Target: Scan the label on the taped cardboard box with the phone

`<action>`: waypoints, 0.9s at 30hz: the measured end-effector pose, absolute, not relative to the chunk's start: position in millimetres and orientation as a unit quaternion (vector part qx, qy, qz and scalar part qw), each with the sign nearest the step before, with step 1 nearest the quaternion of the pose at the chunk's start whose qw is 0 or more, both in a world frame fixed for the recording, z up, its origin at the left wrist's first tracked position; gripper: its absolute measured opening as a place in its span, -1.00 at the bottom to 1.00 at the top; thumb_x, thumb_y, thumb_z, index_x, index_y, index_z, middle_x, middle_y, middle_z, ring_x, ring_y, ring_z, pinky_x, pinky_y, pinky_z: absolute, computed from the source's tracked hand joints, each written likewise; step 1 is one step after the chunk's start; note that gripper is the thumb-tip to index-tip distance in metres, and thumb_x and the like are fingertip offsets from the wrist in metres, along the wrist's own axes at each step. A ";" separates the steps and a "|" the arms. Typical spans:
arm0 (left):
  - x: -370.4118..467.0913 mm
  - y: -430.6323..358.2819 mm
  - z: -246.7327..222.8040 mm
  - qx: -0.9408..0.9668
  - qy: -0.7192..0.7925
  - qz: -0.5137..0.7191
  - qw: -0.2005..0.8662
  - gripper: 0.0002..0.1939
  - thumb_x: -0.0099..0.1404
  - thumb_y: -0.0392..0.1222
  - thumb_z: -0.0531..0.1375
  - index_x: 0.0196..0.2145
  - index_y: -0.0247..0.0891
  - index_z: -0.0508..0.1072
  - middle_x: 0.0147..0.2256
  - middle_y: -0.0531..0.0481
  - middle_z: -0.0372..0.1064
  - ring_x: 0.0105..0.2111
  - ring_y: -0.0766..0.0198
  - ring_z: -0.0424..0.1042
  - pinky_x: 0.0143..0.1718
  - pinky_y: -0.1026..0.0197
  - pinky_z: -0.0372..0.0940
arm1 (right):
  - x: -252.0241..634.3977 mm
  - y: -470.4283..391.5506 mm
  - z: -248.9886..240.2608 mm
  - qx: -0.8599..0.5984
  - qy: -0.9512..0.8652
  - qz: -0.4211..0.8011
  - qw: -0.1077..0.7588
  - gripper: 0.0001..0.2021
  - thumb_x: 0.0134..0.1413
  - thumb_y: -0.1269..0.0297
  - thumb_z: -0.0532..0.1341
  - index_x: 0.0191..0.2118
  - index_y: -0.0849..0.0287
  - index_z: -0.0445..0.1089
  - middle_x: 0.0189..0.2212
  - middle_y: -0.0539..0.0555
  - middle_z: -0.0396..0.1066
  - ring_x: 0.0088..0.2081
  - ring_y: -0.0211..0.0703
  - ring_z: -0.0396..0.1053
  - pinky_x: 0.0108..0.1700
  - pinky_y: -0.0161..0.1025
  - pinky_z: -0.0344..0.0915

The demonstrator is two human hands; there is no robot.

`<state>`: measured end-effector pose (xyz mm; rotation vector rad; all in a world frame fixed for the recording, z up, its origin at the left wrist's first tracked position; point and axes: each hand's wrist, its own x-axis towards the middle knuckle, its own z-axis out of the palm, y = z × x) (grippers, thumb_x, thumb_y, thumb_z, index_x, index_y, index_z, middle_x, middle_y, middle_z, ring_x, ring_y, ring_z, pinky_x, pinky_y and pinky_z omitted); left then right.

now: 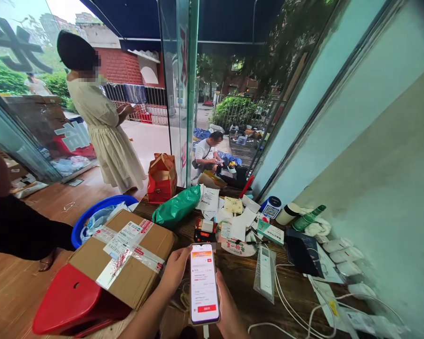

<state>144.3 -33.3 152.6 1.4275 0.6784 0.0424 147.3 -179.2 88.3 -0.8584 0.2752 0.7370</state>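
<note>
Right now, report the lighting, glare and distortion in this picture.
Head view: even daylight comes through the glass door, which carries reflections; strong wide-angle bending curves the wall and floor edges; the phone screen is bright but its text is too small to read, held between left hand and right hand; the cardboard box looks sharp.

- Left hand [175, 268] and right hand [229, 308] are gripping a lit white smartphone [204, 283] upright over the dark wooden table [243, 278].
- A taped brown cardboard box [127, 256] is resting on a red plastic stool [70, 301] just beside the left hand.
</note>
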 end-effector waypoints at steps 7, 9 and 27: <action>142.4 -41.7 160.2 0.638 0.298 0.032 0.709 -0.58 -0.12 0.17 0.11 -0.54 -0.28 0.38 -0.59 0.04 0.30 -0.56 0.29 0.23 -0.52 0.27 0.13 | 146.5 -182.2 110.0 -0.379 0.136 0.369 0.837 -0.25 -0.52 -0.23 0.44 -0.14 0.18 0.50 -0.11 0.16 0.53 0.00 0.08 0.42 0.02 -0.12 0.33; 142.2 -40.6 159.4 0.632 0.291 0.025 0.718 -0.59 -0.11 0.18 0.13 -0.54 -0.28 0.36 -0.61 0.06 0.28 -0.57 0.31 0.23 -0.54 0.29 0.12 | 146.0 -183.0 110.4 -0.384 0.140 0.373 0.833 -0.23 -0.56 -0.24 0.45 -0.15 0.17 0.50 -0.11 0.16 0.53 0.01 0.07 0.41 0.00 -0.14 0.33; 81.3 104.2 123.0 0.837 0.374 0.162 0.364 -0.44 0.16 0.04 0.00 0.03 -0.27 0.39 0.09 -0.14 0.33 0.13 0.13 0.27 0.18 0.11 0.14 | 150.8 -195.0 70.8 -0.611 0.100 0.295 0.728 -0.50 -0.37 -0.11 0.40 -0.26 0.11 0.50 -0.22 0.16 0.52 -0.05 0.18 0.42 -0.10 -0.09 0.39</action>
